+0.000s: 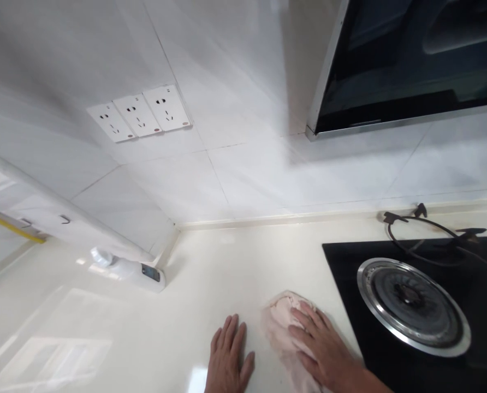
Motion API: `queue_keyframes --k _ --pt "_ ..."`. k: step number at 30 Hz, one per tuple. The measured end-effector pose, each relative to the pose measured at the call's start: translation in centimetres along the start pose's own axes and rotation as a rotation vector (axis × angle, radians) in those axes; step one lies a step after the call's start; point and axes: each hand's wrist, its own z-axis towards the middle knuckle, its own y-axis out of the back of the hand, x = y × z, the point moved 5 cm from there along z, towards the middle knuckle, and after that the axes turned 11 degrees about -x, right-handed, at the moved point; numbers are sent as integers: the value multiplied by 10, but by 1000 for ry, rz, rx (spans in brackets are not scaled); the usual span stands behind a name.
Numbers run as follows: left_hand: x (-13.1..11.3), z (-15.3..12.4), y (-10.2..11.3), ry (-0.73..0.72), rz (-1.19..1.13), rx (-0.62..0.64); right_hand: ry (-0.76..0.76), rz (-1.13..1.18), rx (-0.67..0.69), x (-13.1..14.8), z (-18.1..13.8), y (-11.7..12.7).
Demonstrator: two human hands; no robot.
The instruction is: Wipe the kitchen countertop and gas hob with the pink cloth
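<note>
My right hand (319, 346) lies flat on a pale pink cloth (282, 322), pressing it onto the cream countertop (211, 284) just left of the black glass hob (485, 305). The fingers are stretched out over the cloth. My left hand (228, 359) rests palm down on the bare countertop a little to the left of the cloth, fingers together and extended, holding nothing.
A gas burner ring (413, 305) sits in the hob, with a black pan support (427, 232) behind it. A range hood (407, 65) hangs above. Three wall sockets (139, 113) are on the tiled wall. A small white device (143, 271) lies at the counter's corner.
</note>
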Motion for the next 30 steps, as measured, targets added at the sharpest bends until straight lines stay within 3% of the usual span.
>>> queue_keyframes --k 7,11,15,18,22,27,30 --pt "-4 3 4 -19 49 -7 -184 -84 68 -57 32 -7" --pt "-4 3 5 -12 35 1 -420 -163 178 -89 77 -12" --pt "-4 2 4 -12 41 14 -551 -195 222 -95 134 -34" --pt "-4 2 3 -21 58 16 -558 -167 244 -79 176 -62" --pt "-4 3 3 -26 50 23 -413 -64 283 -29 210 -93" --pt "-3 2 2 0 3 26 -156 94 310 42 200 -102" --pt "-2 -1 1 20 -25 24 -66 154 302 56 186 -97"
